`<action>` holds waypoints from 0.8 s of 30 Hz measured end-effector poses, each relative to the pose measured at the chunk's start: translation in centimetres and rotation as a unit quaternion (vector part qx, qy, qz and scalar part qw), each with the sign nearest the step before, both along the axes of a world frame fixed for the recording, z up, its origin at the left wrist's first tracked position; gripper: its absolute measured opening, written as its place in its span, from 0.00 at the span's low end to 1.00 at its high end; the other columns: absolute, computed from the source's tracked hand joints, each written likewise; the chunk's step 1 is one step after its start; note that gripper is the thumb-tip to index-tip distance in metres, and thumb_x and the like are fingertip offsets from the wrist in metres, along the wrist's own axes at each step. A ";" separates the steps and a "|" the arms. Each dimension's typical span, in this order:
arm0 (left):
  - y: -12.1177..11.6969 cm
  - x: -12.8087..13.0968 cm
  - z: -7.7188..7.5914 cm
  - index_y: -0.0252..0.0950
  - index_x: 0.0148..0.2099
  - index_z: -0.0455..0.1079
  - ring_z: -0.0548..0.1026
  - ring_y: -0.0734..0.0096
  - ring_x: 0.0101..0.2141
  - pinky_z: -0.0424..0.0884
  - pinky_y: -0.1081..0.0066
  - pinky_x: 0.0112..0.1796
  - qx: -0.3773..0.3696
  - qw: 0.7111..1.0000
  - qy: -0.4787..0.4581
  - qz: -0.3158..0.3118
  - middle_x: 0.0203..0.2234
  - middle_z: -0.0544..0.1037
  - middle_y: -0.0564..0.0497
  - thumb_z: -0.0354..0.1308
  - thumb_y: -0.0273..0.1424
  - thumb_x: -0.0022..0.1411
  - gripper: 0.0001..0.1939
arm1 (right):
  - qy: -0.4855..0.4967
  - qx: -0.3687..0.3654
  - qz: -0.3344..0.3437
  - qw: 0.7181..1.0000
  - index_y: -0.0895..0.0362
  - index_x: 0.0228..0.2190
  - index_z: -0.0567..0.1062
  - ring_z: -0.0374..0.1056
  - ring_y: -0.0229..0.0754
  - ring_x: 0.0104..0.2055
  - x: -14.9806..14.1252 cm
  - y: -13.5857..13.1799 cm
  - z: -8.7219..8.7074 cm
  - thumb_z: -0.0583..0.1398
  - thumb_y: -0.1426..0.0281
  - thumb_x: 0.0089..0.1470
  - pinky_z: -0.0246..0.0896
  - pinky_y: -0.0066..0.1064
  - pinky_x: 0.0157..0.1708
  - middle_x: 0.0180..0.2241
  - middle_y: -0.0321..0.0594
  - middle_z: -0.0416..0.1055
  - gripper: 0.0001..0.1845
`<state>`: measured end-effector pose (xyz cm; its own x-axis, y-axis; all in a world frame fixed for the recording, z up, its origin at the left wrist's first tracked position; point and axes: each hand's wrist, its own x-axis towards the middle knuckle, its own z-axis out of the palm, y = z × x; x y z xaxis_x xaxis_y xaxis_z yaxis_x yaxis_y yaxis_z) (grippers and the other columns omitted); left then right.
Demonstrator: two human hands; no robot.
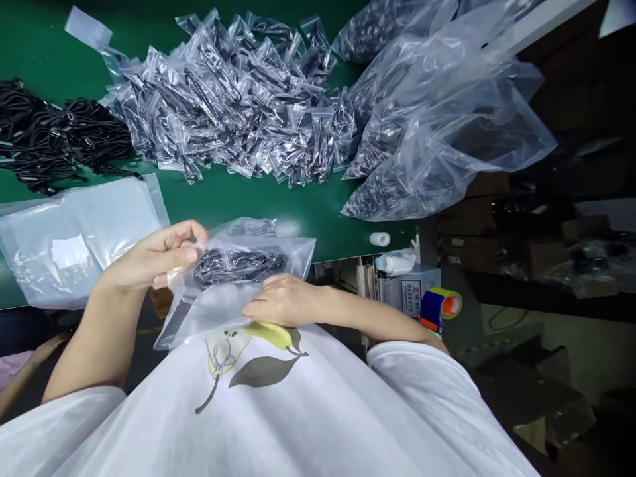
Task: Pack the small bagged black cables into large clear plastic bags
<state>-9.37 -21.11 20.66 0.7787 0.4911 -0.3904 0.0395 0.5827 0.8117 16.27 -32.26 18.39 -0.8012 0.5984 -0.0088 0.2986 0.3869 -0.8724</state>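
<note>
A clear plastic bag (298, 255) lies at the table's front edge, against my shirt, with a bundle of black cords (241, 265) showing through it. My left hand (171, 255) pinches the bag's left side between thumb and fingers. On the bag's near right part rests my right hand (283, 301), its fingers curled down onto the plastic; the fingertips are partly hidden. Just beyond the bundle, a small packed bag (256, 227) shows at the far side. To the left of my left hand lies a stack of flat clear bags (114, 205) with a white label.
A heap of small filled zip bags (223, 99) covers the back of the green table (199, 192). Loose black cords (64, 136) lie left. Large filled plastic bags (417, 126) stand right. A white roll (380, 239) sits near the edge; tape rolls (440, 306) are below. Another person's arm (30, 371) shows left.
</note>
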 end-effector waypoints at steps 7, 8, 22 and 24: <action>4.2 -3.2 -2.6 0.53 0.49 0.79 0.64 0.68 0.11 0.64 0.68 0.12 0.206 0.976 0.027 -0.070 0.14 0.72 0.54 0.54 0.41 0.64 0.15 | 0.049 -0.132 -0.245 0.959 0.54 0.44 0.81 0.76 0.40 0.37 10.7 10.8 -3.5 0.55 0.55 0.66 0.70 0.34 0.44 0.38 0.40 0.80 0.20; 5.7 -2.0 -3.6 0.53 0.49 0.79 0.66 0.66 0.13 0.68 0.66 0.15 0.239 0.966 0.092 -0.027 0.15 0.73 0.54 0.54 0.42 0.65 0.15 | 0.006 -0.124 -0.352 0.928 0.54 0.47 0.80 0.76 0.43 0.40 12.9 13.5 -5.7 0.54 0.54 0.66 0.70 0.38 0.48 0.41 0.42 0.80 0.22; 12.8 19.3 -26.0 0.20 0.74 0.47 0.58 0.41 0.67 0.56 0.52 0.65 0.621 0.638 0.390 -0.234 0.66 0.61 0.26 0.61 0.30 0.61 0.44 | -0.235 0.118 -0.340 0.903 0.53 0.64 0.67 0.48 0.52 0.74 14.5 16.6 -25.7 0.59 0.70 0.62 0.35 0.58 0.73 0.70 0.45 0.55 0.29; 11.4 15.6 -25.9 0.21 0.71 0.54 0.65 0.44 0.62 0.61 0.54 0.62 0.606 0.633 0.389 -0.284 0.61 0.68 0.28 0.56 0.26 0.63 0.36 | -0.204 0.117 -0.284 0.929 0.51 0.61 0.69 0.52 0.48 0.73 15.4 13.3 -25.9 0.54 0.76 0.63 0.38 0.57 0.73 0.68 0.44 0.61 0.27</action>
